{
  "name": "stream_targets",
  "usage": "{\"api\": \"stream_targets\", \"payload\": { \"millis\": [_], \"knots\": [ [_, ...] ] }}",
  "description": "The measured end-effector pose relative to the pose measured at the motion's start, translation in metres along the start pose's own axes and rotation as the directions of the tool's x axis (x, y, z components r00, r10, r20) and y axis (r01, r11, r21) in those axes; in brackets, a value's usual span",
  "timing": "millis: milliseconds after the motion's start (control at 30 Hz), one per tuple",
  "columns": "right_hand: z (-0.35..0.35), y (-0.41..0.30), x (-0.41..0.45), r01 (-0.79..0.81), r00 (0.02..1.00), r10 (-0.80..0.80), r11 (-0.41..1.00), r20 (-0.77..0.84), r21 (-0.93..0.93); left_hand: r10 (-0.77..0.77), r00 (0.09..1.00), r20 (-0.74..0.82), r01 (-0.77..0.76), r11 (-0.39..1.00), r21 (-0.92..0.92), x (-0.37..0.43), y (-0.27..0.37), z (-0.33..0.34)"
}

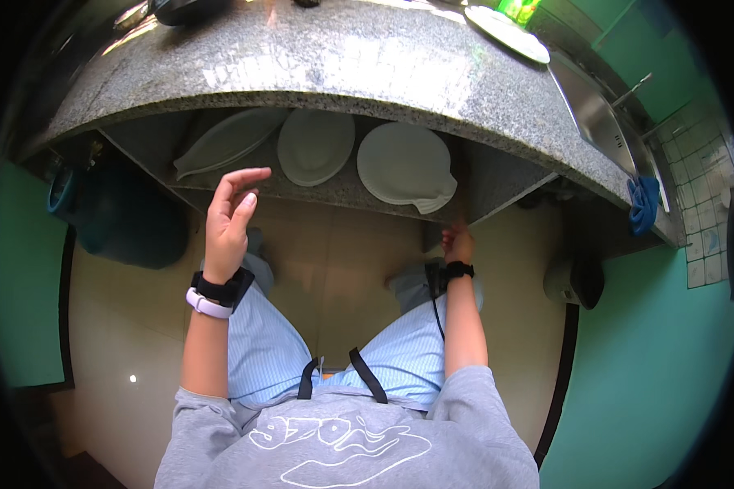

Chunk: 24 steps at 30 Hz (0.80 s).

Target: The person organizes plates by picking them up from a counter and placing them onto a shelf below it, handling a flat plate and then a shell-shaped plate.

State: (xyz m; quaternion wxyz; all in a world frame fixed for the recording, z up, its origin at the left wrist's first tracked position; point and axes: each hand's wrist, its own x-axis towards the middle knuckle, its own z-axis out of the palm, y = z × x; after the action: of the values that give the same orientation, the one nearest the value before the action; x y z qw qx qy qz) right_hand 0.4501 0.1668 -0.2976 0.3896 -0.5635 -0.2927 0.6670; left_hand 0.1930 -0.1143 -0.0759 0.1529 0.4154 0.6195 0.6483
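Three light-coloured dishes lie on a stone shelf under the granite countertop: a long dish at the left, an oval plate in the middle and a shell-shaped plate at the right. My left hand is raised in front of the shelf, just below the long dish, fingers apart and nothing in it. My right hand is low at the shelf's right end, below the shell-shaped plate; its fingers are small and dim, so whether they hold anything cannot be told.
A dark teal gas cylinder stands left under the counter. On top lies a white plate, beside a steel sink. A blue cloth hangs at the counter's right edge. A bin stands by the right wall.
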Motion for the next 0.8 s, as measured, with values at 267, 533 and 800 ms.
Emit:
{"api": "stream_targets", "payload": {
  "millis": [267, 533, 800],
  "knots": [
    [0.054, -0.157, -0.156, 0.092, 0.866, -0.273, 0.911, 0.42, 0.402, 0.551, 0.819, 0.158, -0.454, 0.456, 0.766, 0.099, 0.025, -0.022],
    [0.127, -0.3, -0.152, -0.076, 0.909, -0.09, 0.924, 0.406, 0.375, 0.701, 0.711, 0.062, -0.394, 0.323, 0.86, 0.12, -0.021, 0.0],
    [0.201, -0.338, -0.029, -0.258, 0.916, 0.074, 0.863, 0.395, 0.435, 0.791, 0.61, 0.046, -0.366, 0.229, 0.902, 0.132, -0.05, -0.017]
  ]
}}
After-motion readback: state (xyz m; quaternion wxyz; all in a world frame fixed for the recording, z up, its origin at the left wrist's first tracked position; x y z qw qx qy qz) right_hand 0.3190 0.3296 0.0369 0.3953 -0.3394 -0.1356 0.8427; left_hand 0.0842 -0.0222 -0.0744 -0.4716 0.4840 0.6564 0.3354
